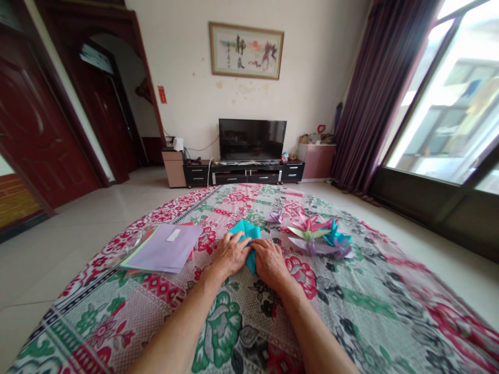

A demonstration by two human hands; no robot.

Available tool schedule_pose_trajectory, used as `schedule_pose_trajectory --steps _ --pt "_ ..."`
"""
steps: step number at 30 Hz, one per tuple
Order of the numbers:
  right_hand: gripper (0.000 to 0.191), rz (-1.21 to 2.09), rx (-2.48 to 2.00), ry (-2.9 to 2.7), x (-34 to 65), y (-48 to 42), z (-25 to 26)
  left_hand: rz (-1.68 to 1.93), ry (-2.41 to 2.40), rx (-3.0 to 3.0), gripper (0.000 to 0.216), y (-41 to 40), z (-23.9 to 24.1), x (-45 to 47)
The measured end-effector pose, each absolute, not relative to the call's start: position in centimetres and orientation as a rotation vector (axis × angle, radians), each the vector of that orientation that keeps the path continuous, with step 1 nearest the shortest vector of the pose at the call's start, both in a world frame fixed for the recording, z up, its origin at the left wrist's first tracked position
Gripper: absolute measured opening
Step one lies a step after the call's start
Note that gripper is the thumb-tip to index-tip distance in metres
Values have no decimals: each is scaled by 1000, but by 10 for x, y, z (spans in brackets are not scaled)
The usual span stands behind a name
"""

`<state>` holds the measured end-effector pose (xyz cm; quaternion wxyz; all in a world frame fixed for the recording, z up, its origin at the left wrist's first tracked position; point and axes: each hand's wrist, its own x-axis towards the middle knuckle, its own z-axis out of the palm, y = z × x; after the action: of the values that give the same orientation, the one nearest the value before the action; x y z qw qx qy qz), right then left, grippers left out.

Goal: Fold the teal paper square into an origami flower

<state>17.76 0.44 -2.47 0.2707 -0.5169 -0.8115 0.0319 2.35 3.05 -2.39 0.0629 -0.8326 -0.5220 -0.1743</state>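
Near the middle of the flowered cloth (244, 304), blue paper (245, 227) lies folded, its narrow end towards me. My left hand (232, 253) and right hand (271, 259) rest on it from either side, fingers bent and fingertips nearly meeting; I cannot tell whether either pinches it. Left of them lie coloured sheets (159, 252), lilac uppermost; to the right cluster paper cranes (310, 235). Beyond the table stands a TV (252, 140), below a framed picture (247, 50).

Home living room: flat-screen television (252, 139), calligraphy painting (247, 50) above it, media cabinet (233, 178) beneath it, curtain (368, 93) to its right
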Motion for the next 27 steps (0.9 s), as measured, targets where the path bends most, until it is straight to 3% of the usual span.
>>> schedule_pose_trajectory --steps 19,27 --pt "34 108 -1357 -2182 178 7 -27 -596 -1596 -2528 36 31 -26 23" --pt "35 117 -1378 -2181 177 6 -24 -572 -1591 -2550 27 33 -26 21"
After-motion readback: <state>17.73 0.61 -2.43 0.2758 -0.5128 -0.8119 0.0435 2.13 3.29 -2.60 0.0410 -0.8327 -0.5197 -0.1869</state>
